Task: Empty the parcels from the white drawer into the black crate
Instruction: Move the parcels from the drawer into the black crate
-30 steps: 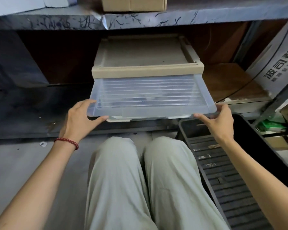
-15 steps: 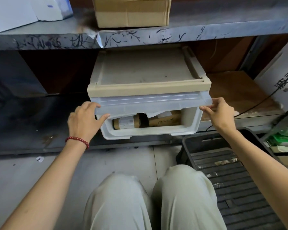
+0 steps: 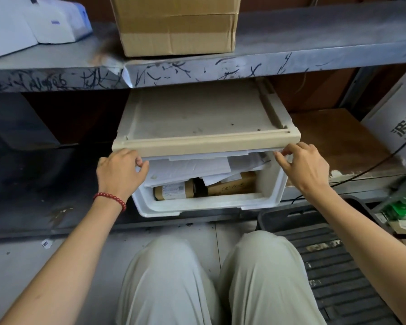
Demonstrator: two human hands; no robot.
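Note:
The white drawer (image 3: 204, 204) sits under a metal shelf, its front opening uncovered. Inside lie white flat parcels (image 3: 188, 170) on top of two brown parcels (image 3: 174, 191) (image 3: 231, 187). The clear front flap (image 3: 209, 156) is raised level under the beige top (image 3: 206, 144), only its edge showing. My left hand (image 3: 121, 171) grips the flap's left end with curled fingers. At the flap's right corner, my right hand (image 3: 302, 167) pinches the edge. The black crate (image 3: 279, 215) stands on the floor at the lower right, beside my right knee.
A cardboard box (image 3: 176, 24) and white packages (image 3: 33, 22) stand on the metal shelf (image 3: 314, 55) above. A white carton with printed characters (image 3: 399, 118) leans at the right, with green items (image 3: 399, 207) below it. My knees (image 3: 220, 277) fill the floor space in front.
The clear flap, held out flat a second ago, has swung up and slid back under the beige top. Both hands rose with it, and the parcels inside came into view.

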